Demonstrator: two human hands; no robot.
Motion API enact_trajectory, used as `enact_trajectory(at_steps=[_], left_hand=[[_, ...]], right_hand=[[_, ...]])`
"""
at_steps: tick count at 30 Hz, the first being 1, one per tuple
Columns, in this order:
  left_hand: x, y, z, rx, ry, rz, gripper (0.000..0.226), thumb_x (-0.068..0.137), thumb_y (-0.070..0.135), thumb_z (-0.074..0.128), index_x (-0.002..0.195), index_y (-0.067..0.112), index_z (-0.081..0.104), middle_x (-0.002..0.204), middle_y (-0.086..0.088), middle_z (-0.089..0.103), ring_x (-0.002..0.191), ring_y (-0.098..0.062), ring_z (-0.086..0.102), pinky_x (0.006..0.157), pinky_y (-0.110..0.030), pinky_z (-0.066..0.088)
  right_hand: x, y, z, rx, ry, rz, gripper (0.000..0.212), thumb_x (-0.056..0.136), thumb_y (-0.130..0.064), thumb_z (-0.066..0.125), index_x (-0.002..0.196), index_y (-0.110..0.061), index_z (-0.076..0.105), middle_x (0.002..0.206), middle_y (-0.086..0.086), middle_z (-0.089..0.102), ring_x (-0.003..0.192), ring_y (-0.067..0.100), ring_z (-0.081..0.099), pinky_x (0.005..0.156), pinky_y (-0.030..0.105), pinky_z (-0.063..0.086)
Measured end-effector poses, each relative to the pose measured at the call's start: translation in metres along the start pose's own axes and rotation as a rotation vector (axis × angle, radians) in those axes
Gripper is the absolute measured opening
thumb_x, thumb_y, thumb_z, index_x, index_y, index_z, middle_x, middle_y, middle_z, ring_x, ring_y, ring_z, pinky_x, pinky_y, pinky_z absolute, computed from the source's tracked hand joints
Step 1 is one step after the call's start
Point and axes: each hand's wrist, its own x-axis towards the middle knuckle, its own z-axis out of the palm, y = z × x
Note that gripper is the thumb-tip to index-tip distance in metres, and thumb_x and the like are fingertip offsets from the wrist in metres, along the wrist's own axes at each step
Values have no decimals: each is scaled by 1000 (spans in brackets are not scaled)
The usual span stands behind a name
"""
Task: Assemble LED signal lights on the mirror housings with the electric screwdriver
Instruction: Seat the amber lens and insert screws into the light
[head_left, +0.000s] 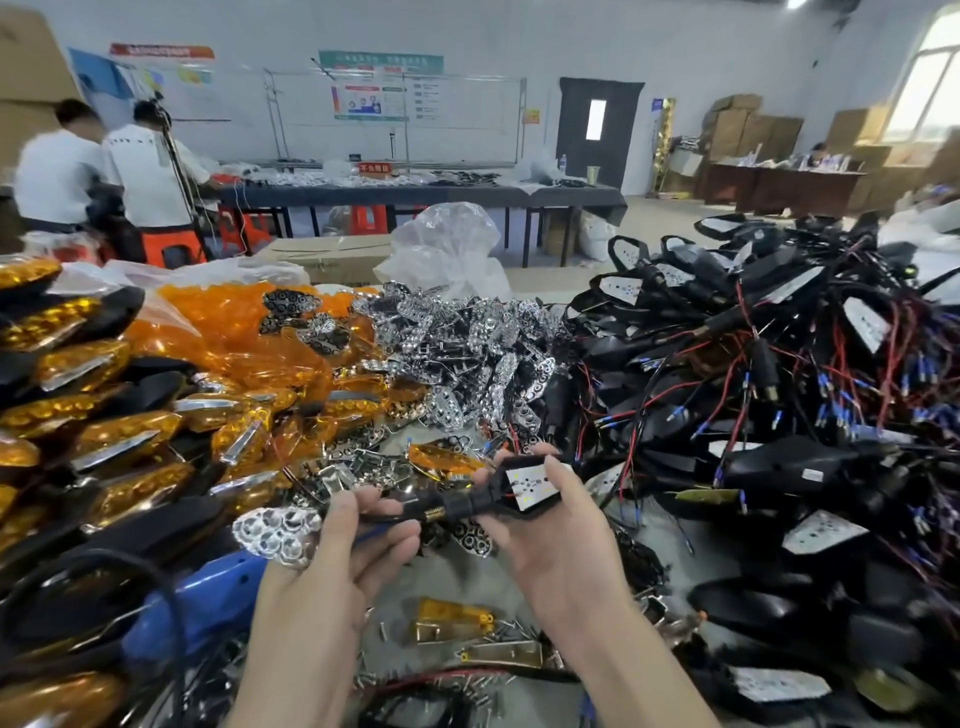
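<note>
The right hand (556, 535) grips a black housing (530, 486) with its white LED board facing up, while the left hand (353, 551) holds its stem. Orange lenses (223, 332) are piled far left, chrome reflectors (457, 338) in the middle, and wired housings (779, 364) on the right.

A single wide-angle camera, worn on the person's head, looks forward and down over a crowded counter (395, 603). It sits close above the left hand (337, 540) and right hand (556, 535), which hold a mirror housing (527, 486) low in the centre of the frame. Beyond them the view reaches across the workroom to the far wall (519, 31), its edges bending outward.
</note>
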Motion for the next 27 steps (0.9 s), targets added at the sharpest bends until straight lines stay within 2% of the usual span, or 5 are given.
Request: enact_trajectory(at_steps=[5,9,13,19,27], left_hand=[[-7,-3,0,-67,-16,-23,27,101,23,46,90,5,63,78,-10,76,71,-23,76,56,-21,58],[-13,-5,1,-129,9,-60,28,104,16,43,93,1,64,85,-16,75,77,-28,76,58,-24,60],[-18,-3,2,-177,37,-149,26,103,9,45,97,-6,65,90,-23,75,78,-33,76,57,-28,60],[-19,3,3,-180,68,-189,23,102,9,47,97,-7,63,91,-25,74,78,-34,75,57,-32,61],[-12,4,-4,-71,100,-182,31,104,20,47,95,-4,64,87,-21,74,70,-28,76,51,-29,60]], right_hand=[[5,-3,-1,89,18,-56,10,101,-13,49,106,-10,57,84,20,67,72,32,70,84,51,62],[5,-3,-5,121,-37,-104,28,73,-3,55,101,-8,58,87,18,68,77,33,70,83,50,61],[4,-1,-8,105,-58,-138,41,66,3,50,106,-8,56,92,19,70,83,35,72,82,49,62],[4,-6,-3,69,-23,-132,21,92,4,40,102,-10,52,91,17,69,84,35,71,82,47,61],[3,-12,-1,125,53,-121,17,104,-5,38,101,-12,54,78,13,66,69,30,68,72,44,62]])
